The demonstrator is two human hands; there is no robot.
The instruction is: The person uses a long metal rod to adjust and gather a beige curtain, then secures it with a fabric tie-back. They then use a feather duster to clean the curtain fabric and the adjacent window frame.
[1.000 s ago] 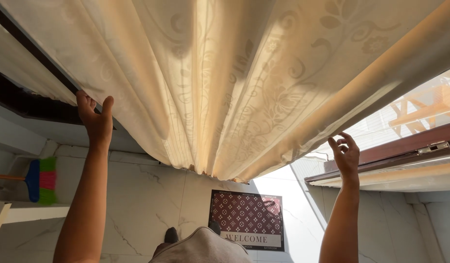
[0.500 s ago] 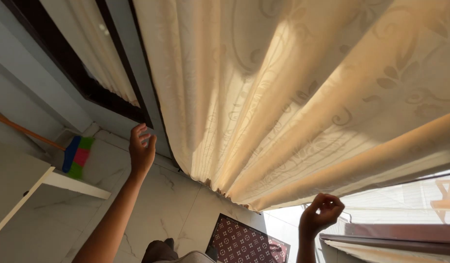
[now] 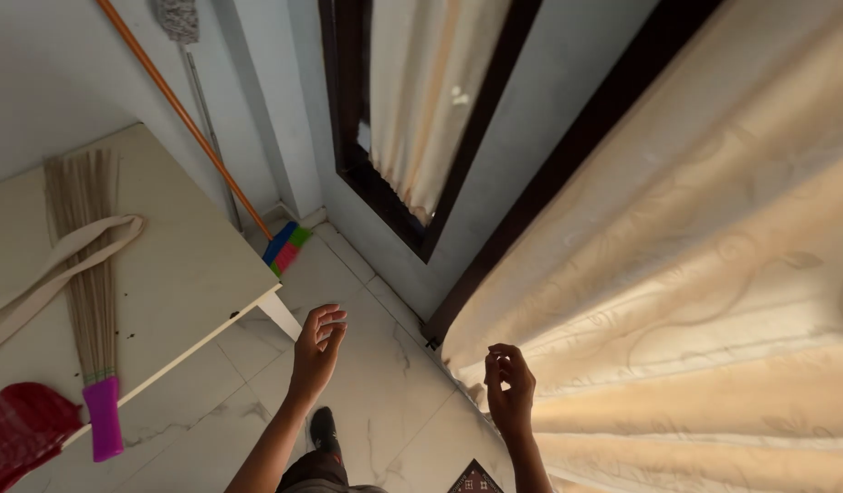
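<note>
White marble floor is stretching below me, cream patterned curtain hanging to my right. I am holding my left hand loosely spread over the floor, gripping nothing. My right hand is curling its fingertips together beside the curtain's edge, apparently not gripping the cloth.

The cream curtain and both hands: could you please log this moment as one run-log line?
left hand: open, empty, over floor | right hand: fingers curled, empty, beside cream curtain | table: grass broom
</note>
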